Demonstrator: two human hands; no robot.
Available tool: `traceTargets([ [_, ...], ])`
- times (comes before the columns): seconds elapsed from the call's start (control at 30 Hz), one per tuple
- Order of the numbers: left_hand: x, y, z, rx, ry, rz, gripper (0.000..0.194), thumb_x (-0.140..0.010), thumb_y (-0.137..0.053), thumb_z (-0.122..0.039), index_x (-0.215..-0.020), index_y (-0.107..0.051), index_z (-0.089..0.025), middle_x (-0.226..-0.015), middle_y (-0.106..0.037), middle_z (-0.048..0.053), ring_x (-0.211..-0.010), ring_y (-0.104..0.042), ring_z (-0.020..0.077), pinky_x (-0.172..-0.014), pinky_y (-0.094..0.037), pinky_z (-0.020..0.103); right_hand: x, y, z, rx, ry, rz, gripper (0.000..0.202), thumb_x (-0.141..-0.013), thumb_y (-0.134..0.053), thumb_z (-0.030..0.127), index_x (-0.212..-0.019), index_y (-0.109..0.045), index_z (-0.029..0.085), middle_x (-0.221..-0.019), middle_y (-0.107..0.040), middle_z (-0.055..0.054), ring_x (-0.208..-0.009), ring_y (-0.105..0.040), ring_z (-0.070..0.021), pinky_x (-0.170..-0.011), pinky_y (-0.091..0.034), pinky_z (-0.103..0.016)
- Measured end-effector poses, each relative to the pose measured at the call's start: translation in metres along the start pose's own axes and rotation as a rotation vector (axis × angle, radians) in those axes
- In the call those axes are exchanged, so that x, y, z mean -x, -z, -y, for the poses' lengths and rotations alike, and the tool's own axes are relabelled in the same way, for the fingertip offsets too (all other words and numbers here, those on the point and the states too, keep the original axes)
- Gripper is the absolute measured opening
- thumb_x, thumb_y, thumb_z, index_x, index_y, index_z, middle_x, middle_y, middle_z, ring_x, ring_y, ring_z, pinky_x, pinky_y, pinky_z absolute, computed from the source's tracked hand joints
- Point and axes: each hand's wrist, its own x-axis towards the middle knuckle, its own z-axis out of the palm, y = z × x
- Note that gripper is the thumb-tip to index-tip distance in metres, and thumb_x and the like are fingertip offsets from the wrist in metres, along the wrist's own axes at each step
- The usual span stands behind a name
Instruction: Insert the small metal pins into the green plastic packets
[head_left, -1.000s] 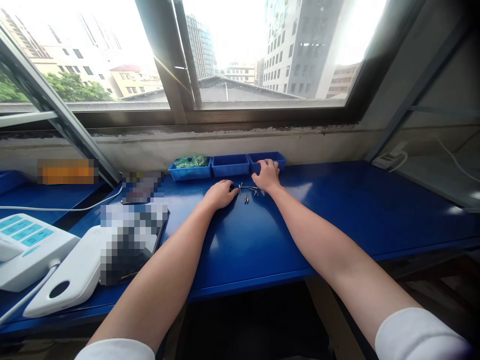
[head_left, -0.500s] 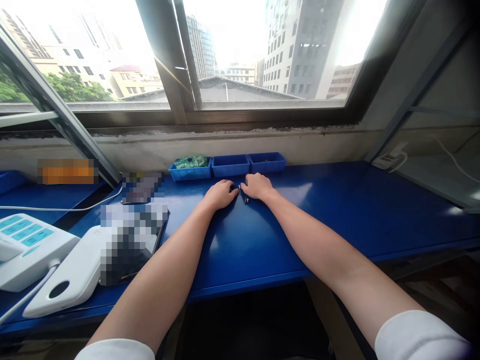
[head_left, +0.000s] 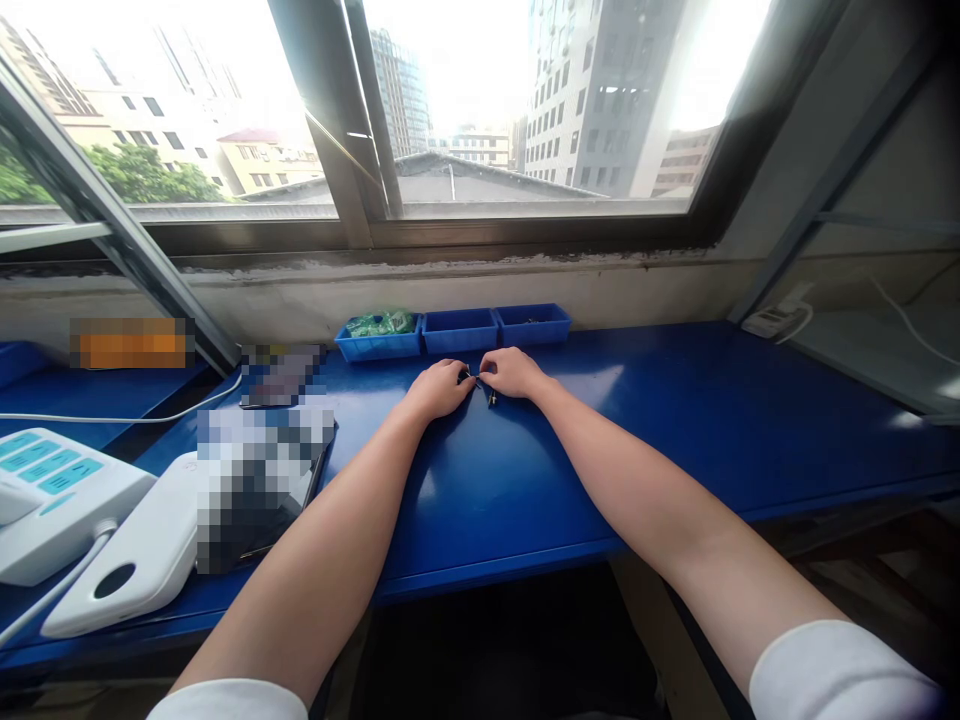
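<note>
My left hand rests low over the blue tabletop, its thumb and fingers pinched on a small, thin, shiny part too tiny to name. Facing it, my right hand pinches at the other end of the same spot, fingertips almost meeting the left ones. What sits between the right fingertips is largely hidden. Just below the right fingers, a few small dark and brass-coloured metal pieces lie on the table.
Against the wall stand three blue bins: one with green bagged items, a middle bin and a right bin holding small bits. To the left lie a white power bank, a power strip and blurred items.
My right hand has lifted slightly and its fingertips have closed in beside the left ones. The small upright part between the hands now looks tilted. The loose pieces stay put.
</note>
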Motion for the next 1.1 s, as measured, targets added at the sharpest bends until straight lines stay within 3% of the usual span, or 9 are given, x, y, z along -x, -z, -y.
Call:
traceTargets([
  [0.6,0.000,0.000,0.000,-0.012,-0.004,0.007,0.037,-0.088,-0.042,-0.043,-0.109,-0.062,-0.019,-0.117,-0.061,0.010,-0.107,-0.057,0.0252,-0.092,-0.044,0.033,-0.002,-0.001,0.010,0.137,0.001,0.124,0.018,-0.091,-0.048,0.029,-0.101,-0.058,0.018,-0.110,-0.061,-0.013,-0.098,-0.059,-0.0266,-0.073,-0.044,-0.032],
  [0.73,0.000,-0.001,0.000,-0.007,-0.009,0.000,0.037,-0.088,-0.042,-0.043,-0.108,-0.062,-0.019,-0.117,-0.061,0.010,-0.107,-0.057,0.0255,-0.093,-0.044,0.034,-0.002,-0.002,0.009,0.130,0.007,0.099,0.017,-0.092,-0.047,0.029,-0.098,-0.057,0.017,-0.108,-0.060,-0.013,-0.098,-0.057,-0.0257,-0.075,-0.044,-0.033],
  [0.87,0.000,-0.001,0.000,-0.005,-0.007,-0.004,0.037,-0.088,-0.043,-0.042,-0.110,-0.062,-0.019,-0.118,-0.061,0.011,-0.108,-0.057,0.0263,-0.093,-0.044,0.035,-0.001,-0.003,0.007,0.065,0.048,-0.014,0.014,-0.093,-0.045,0.025,-0.094,-0.057,0.017,-0.104,-0.060,-0.010,-0.096,-0.056,-0.0214,-0.076,-0.042,-0.029],
  [1.0,0.001,0.002,-0.003,0.000,-0.027,-0.141,0.040,-0.087,-0.047,-0.037,-0.120,-0.057,-0.017,-0.122,-0.059,0.011,-0.110,-0.056,0.0261,-0.095,-0.043,0.034,-0.003,-0.002,0.007,-0.023,0.076,-0.101,0.014,-0.093,-0.044,0.022,-0.094,-0.057,0.018,-0.097,-0.064,-0.007,-0.089,-0.058,-0.0180,-0.074,-0.041,-0.027],
  [1.1,0.002,0.006,-0.005,0.024,-0.072,-0.245,0.033,-0.085,-0.048,-0.028,-0.114,-0.060,-0.019,-0.115,-0.062,0.008,-0.106,-0.058,0.0241,-0.094,-0.044,0.033,-0.003,-0.002,0.007,-0.115,0.089,-0.120,0.014,-0.091,-0.047,0.023,-0.094,-0.060,0.018,-0.094,-0.066,-0.005,-0.085,-0.059,-0.0166,-0.073,-0.042,-0.025],
])
